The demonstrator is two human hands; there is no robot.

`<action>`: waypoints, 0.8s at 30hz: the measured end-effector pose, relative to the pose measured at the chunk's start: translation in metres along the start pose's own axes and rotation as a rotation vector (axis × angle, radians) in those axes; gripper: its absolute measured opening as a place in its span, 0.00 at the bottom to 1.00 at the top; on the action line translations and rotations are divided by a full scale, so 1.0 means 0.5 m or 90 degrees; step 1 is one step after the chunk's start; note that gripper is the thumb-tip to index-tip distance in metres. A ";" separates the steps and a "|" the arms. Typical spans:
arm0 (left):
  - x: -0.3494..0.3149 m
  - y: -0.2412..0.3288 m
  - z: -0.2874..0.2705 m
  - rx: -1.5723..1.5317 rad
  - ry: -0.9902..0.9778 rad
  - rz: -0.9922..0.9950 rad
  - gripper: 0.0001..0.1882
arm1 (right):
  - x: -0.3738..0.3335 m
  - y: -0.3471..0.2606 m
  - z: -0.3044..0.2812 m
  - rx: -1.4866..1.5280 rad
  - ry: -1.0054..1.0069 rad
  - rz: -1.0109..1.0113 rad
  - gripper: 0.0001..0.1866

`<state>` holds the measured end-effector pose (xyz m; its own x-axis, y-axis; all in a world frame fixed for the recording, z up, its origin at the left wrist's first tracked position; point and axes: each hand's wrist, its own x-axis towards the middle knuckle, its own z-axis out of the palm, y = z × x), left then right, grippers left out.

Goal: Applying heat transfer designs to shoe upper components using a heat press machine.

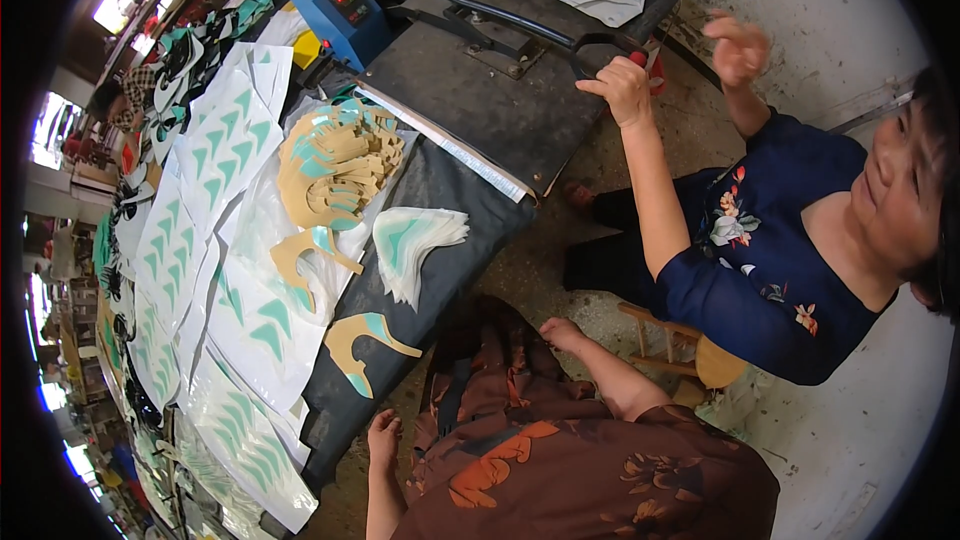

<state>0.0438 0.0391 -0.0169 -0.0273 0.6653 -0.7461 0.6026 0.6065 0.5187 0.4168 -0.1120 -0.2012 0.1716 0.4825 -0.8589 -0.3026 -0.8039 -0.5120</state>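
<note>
My left hand (383,437) hangs by the table's front edge, fingers curled with nothing visible in them. Over my lap, my right hand (563,333) is loosely closed and looks empty. Nearest my left hand on the black table cover (335,395) lies a curved tan shoe-upper piece (365,345) with pale green patches. Beyond it are a second tan piece (292,258), a fanned stack of white sheets with green shapes (412,240) and a heap of tan pieces (335,165). Neither hand touches any of these.
A co-worker in navy grips the lever (480,8) of a press with a blue control box (340,15); the other hand (738,48) is raised. White sheets with green shapes (235,330) cover the table's left. A wooden stool (715,365) stands at right.
</note>
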 end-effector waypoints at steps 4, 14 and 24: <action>0.000 -0.007 -0.002 -0.004 -0.003 0.001 0.14 | -0.002 -0.002 0.000 -0.011 0.002 -0.001 0.06; 0.003 -0.009 -0.001 -0.005 -0.005 -0.007 0.14 | 0.000 0.005 0.007 0.014 0.016 -0.013 0.05; 0.012 -0.016 -0.004 -0.013 -0.013 -0.006 0.14 | 0.001 0.007 0.009 0.017 0.020 -0.007 0.05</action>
<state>0.0371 0.0392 -0.0250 -0.0171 0.6509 -0.7589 0.5859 0.6216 0.5199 0.4116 -0.1126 -0.2034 0.2045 0.4798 -0.8532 -0.3247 -0.7890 -0.5216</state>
